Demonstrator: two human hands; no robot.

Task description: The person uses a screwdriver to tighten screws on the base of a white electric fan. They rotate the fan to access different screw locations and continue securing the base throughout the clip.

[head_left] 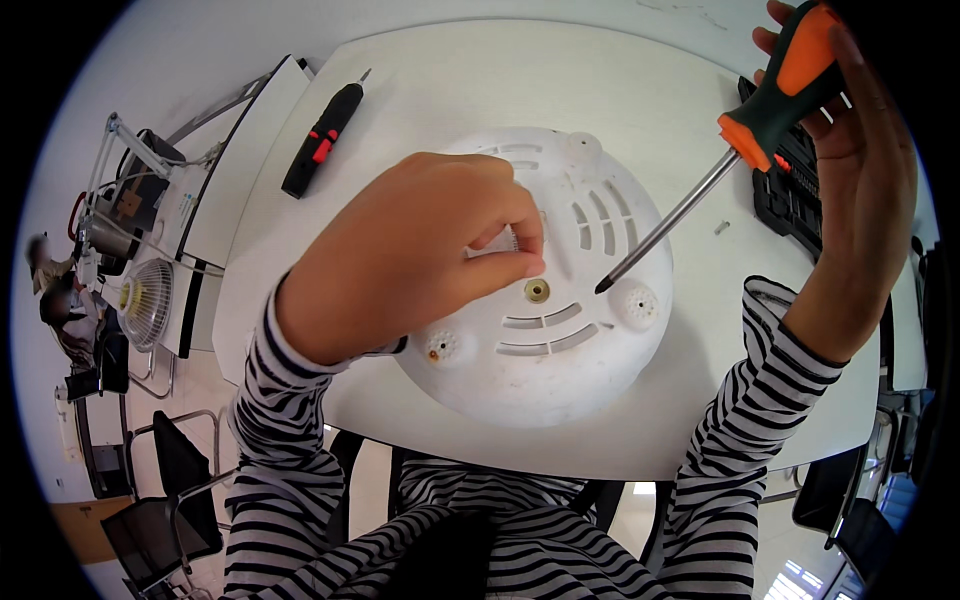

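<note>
Screwdriver (pixel 762 125), orange-and-dark-green handle, held aloft by the right hand (pixel 862 160): fingers partly curled around the handle, grip looks loose. Steel shaft slants down-left; dark tip appears over the white round base (pixel 590 385), beside its right-hand dotted foot (pixel 640 304). Contact of tip with base cannot be told.

Left hand (pixel 430 230) is over the middle-left of the base, thumb and forefinger brought together in a pinch; whether they grip anything small cannot be made out. Just below the thumb: brass-coloured ring (pixel 537 291) set in the base.

Base sits mid-worktop (pixel 400 80), toward the near edge. Curved slots cut through it; rust-brown spot on the left-hand foot (pixel 442 346).

Also on worktop: black-and-red powered screwdriver (pixel 325 140) by the left edge, toward the far left corner, bit pointing away; dark tool case (pixel 785 195) at the right edge; small metallic piece (pixel 722 228) between case and base.
</note>
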